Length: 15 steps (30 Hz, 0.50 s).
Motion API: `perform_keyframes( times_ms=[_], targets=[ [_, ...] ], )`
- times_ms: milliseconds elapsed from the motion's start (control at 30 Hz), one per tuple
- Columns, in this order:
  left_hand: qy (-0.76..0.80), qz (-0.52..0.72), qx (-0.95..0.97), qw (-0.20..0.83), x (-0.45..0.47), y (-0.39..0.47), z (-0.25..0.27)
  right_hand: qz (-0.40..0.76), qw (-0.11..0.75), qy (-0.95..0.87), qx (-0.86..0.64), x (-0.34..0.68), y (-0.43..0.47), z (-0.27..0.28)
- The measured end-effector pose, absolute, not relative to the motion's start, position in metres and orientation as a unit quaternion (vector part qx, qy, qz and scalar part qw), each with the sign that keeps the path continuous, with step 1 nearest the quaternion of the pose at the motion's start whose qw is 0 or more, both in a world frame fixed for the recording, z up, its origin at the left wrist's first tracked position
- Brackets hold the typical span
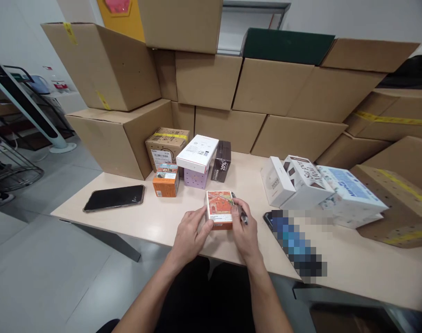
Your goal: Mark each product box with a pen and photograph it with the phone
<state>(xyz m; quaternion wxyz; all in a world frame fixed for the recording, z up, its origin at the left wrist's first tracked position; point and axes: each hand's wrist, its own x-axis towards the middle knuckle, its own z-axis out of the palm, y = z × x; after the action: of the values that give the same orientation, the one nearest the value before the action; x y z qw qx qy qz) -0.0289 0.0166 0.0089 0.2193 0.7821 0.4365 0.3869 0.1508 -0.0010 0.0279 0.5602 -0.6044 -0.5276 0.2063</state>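
A small orange box [219,206] with a picture on its top is held between my two hands near the table's front edge. My left hand [192,233] grips its left side, thumb at the front corner. At the right side, the thumb of my right hand [246,233] presses on the box. A dark pen-like tool [244,216] with a silvery part is tucked in my right hand; its exact kind is partly hidden by the fingers. Just behind stand another orange box [166,181], a purple box [196,178] with a white box [198,150] on it, and a dark box [222,162].
A black phone [114,198] lies on the left of the table [155,222]. At the right are a pixelated dark device [294,245], white boxes [306,180] and a blue-white box [351,192]. Large cartons [207,81] are stacked along the back.
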Motion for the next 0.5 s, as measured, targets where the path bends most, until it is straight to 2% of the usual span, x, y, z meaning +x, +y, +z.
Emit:
perform_keyframes(
  times_ms=[233,500],
  targets=[
    [0.352,0.427,0.814,0.176,-0.032,0.012,0.006,0.202,0.716,-0.403,-0.533,0.148,-0.005,0.025],
    [0.353,0.413,0.812,0.214,-0.031,0.011,0.005,0.129,0.753,-0.395,-0.51,0.154,-0.005,0.063]
  ],
)
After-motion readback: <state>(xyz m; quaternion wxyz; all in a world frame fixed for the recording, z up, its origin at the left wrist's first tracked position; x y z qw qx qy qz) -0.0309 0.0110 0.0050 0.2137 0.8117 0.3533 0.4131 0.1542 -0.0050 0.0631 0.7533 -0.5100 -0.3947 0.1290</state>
